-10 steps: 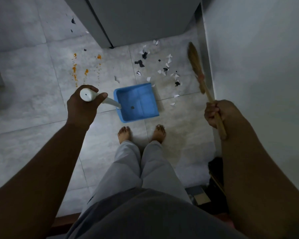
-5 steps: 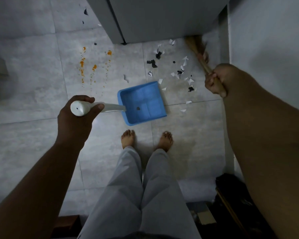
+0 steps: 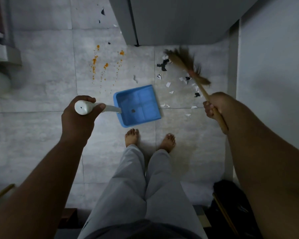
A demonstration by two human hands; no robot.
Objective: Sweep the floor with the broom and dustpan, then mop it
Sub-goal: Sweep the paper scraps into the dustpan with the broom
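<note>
A blue dustpan (image 3: 138,105) lies on the grey tiled floor in front of my bare feet, one dark scrap inside it. My left hand (image 3: 80,116) grips its white handle (image 3: 86,107). My right hand (image 3: 212,105) grips the wooden stick of a straw broom (image 3: 185,62), whose blurred bristles reach over the litter beside the cabinet. White and black paper scraps (image 3: 168,84) lie scattered to the right of the dustpan. Orange spill spots (image 3: 100,66) mark the tile to its upper left.
A grey cabinet (image 3: 171,19) stands at the top, a white wall (image 3: 274,49) on the right. A dark bag (image 3: 231,204) sits at the lower right. More black scraps (image 3: 102,12) lie left of the cabinet. A white object (image 3: 0,54) stands at the far left.
The broom head has swung from the corner leftward over the scraps. My right hand has dropped lower and nearer. The dustpan stays on the floor in my left hand.
</note>
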